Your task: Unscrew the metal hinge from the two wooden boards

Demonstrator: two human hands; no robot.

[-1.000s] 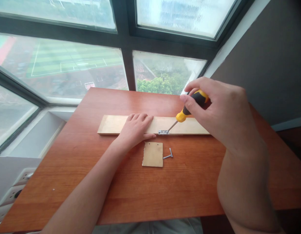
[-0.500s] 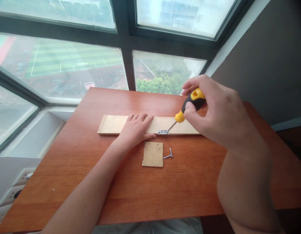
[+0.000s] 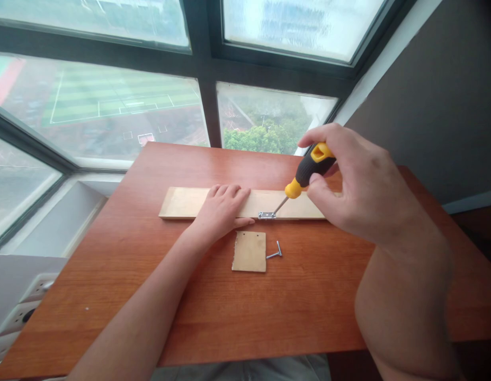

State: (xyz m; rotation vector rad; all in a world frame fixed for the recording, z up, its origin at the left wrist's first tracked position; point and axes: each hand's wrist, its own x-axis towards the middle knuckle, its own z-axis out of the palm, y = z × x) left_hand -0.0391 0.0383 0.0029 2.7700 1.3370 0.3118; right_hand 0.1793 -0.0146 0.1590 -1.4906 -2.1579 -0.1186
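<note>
Holding a yellow-and-black screwdriver (image 3: 309, 168) aslant, the right hand (image 3: 354, 182) has its fingers and thumb closed round the handle, and the tip stands at the right end of a small metal plate (image 3: 266, 215). That plate lies on the near edge of a long wooden board (image 3: 185, 202), which stretches across the table (image 3: 301, 307), closer to the far edge by the window than to the near one. The left hand (image 3: 222, 207) rests palm down on the board, thumb spread away from the fingers along its near edge, just left of the plate.

To do this well, the person would best bring the shaft more upright, since a tilted tip (easy to overlook from above) may slip out of the screw head. Steady downward pressure and short, even turns should serve, with the left hand bearing firmly on the board and its thumb clear of the tip. The thin wooden piece (image 3: 249, 252) and two loose screws (image 3: 274, 251), between board and near edge, lie out of the way.
</note>
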